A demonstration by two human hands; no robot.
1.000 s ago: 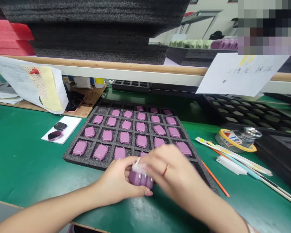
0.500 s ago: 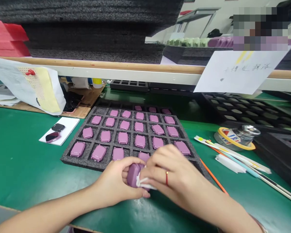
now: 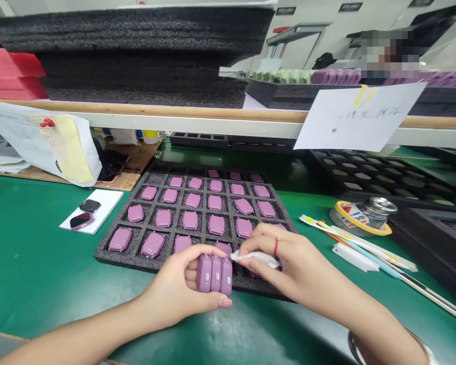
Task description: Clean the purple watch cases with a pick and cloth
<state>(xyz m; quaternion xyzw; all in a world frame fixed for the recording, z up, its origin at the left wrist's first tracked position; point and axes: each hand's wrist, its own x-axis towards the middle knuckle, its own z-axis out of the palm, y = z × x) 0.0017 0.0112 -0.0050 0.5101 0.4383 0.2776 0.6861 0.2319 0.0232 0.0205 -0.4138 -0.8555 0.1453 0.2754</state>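
Three purple watch cases (image 3: pixel 214 275) stand side by side in my left hand (image 3: pixel 178 284), gripped between its thumb and fingers with their narrow sides facing me. My right hand (image 3: pixel 277 258) is closed on a white cloth (image 3: pixel 256 258), pinched so that its tip points at the upper right edge of the cases, close to them. Whether the tip touches them I cannot tell. Beyond both hands lies a dark foam tray (image 3: pixel 131 257) with many more purple watch cases, one per compartment; my right hand covers part of its near right corner.
On the right lie several brushes and sticks (image 3: pixel 399 271), a white block (image 3: pixel 355 257) and a glass jar (image 3: pixel 361 218) with a metal lid. Two watch pieces (image 3: pixel 84 215) rest on a white pad at left. A shelf (image 3: pixel 197 121) with foam stacks crosses above; paper hangs from it.
My right hand with the cloth has drawn back to the right and up from the watch cases. The three cases, now turned towards me, show plainly in my left hand.
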